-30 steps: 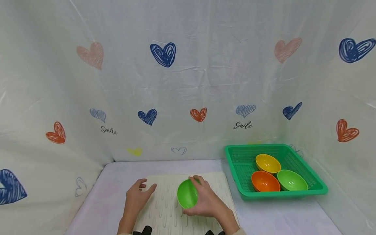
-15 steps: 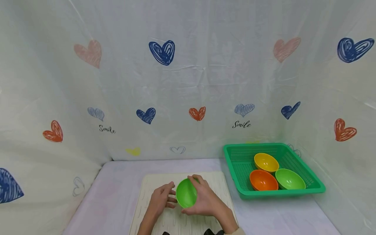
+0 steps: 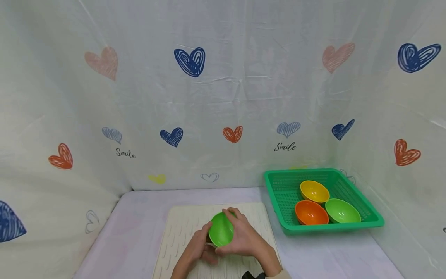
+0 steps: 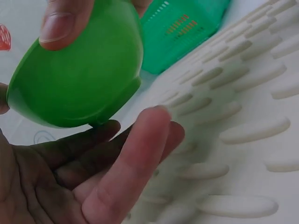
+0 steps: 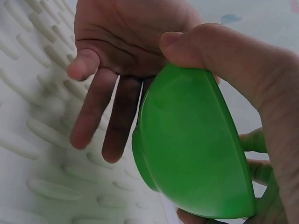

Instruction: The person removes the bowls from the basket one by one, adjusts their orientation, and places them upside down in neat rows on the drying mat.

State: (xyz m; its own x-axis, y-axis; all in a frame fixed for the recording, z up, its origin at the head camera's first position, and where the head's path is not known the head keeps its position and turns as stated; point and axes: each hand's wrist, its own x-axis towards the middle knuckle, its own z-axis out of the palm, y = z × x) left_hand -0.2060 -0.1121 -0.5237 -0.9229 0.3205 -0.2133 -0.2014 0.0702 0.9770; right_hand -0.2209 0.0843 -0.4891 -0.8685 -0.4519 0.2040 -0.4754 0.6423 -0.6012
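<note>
Now, up on the white sheet (image 3: 209, 93), "Smile" reads twice in black script — one lettering at left (image 3: 125, 153), one lettering at right (image 3: 285, 147) — among scribbled hearts (image 3: 171, 137). Below, the right hand (image 3: 244, 237) has a firm grip, thumb and fingers pinching the green bowl (image 3: 220, 231), tilted over the ridged mat (image 3: 174, 236) on the desk (image 3: 118, 236). Fingers spread, the left hand (image 3: 199, 245) cups close around the bowl's foot; firm contact, can't tell. Right side, the green basket (image 3: 283, 190) carries a yellow bowl (image 3: 314, 191), an orange bowl (image 3: 311, 212) and a lighter green bowl (image 3: 342, 211).
</note>
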